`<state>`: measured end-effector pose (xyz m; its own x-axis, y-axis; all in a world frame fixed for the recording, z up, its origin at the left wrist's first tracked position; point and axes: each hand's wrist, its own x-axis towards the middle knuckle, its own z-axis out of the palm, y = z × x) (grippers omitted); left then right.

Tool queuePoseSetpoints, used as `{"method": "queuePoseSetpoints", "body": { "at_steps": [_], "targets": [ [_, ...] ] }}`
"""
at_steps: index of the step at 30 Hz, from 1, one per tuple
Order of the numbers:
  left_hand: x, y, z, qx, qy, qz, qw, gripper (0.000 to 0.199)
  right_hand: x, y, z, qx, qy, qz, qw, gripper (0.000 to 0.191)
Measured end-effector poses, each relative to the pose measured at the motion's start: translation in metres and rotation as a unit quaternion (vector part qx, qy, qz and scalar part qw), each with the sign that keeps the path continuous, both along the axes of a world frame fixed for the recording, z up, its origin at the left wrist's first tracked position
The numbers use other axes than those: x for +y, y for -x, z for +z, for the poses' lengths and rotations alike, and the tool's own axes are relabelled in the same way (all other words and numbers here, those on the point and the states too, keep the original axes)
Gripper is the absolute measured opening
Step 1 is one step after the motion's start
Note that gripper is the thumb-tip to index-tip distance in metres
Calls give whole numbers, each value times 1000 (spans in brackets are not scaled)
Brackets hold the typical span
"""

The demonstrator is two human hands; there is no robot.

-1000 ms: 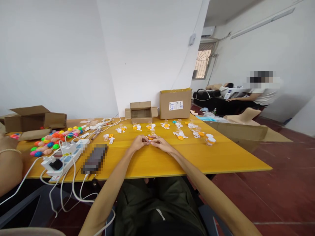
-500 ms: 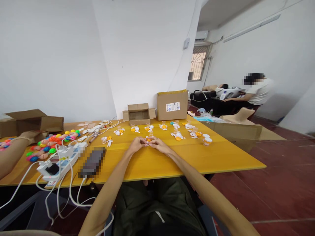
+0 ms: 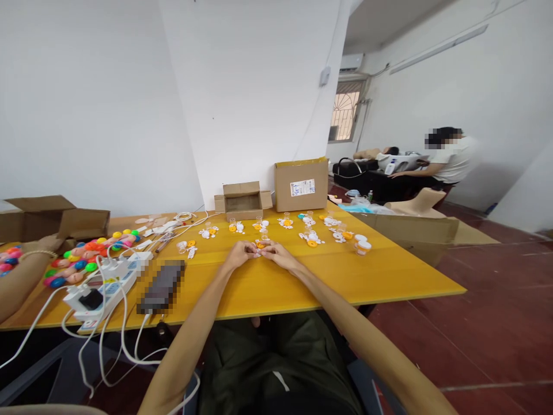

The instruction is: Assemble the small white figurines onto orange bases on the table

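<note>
My left hand (image 3: 241,253) and my right hand (image 3: 277,255) meet at the middle of the yellow table (image 3: 259,288), fingertips nearly touching. Both are closed in a pinch around a small white piece (image 3: 258,251), too small to name. Just beyond the fingers lie an orange ring-shaped part (image 3: 260,244) and a small clear cup (image 3: 265,235). Several groups of white plastic parts with orange rings are spread around, one with an orange ring (image 3: 311,244) right of my hands. Two lidded white-and-orange tubs (image 3: 363,247) stand farther right.
Left of me are a power strip (image 3: 125,282) with looping white cables, a phone (image 3: 162,286) and colourful balls (image 3: 90,266). A co-worker's arm (image 3: 26,271) reaches in there. Cardboard boxes (image 3: 301,187) line the back edge. Another person (image 3: 451,158) sits at the far right.
My hands stay in nearly the same place, still pinching the small white piece. The co-worker's hand at the left has shifted slightly left and down.
</note>
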<state>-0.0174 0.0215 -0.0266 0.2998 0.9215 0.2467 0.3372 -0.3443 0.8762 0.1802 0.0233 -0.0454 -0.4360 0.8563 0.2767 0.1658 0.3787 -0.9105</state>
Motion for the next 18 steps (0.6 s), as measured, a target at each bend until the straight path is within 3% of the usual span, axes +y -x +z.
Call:
{"method": "queuePoseSetpoints", "body": {
  "at_steps": [7, 13, 18],
  "targets": [
    [-1, -1, 1, -12, 21, -6, 1000, 27, -4, 5, 7, 7, 39, -30, 999, 39],
    [-1, -2, 0, -34, 31, -2, 999, 25, -4, 12, 0, 9, 42, -105, 994, 27],
    [-1, -2, 1, -45, 41, -3, 998, 25, -3, 13, -5, 4, 31, -115, 993, 24]
  ]
}}
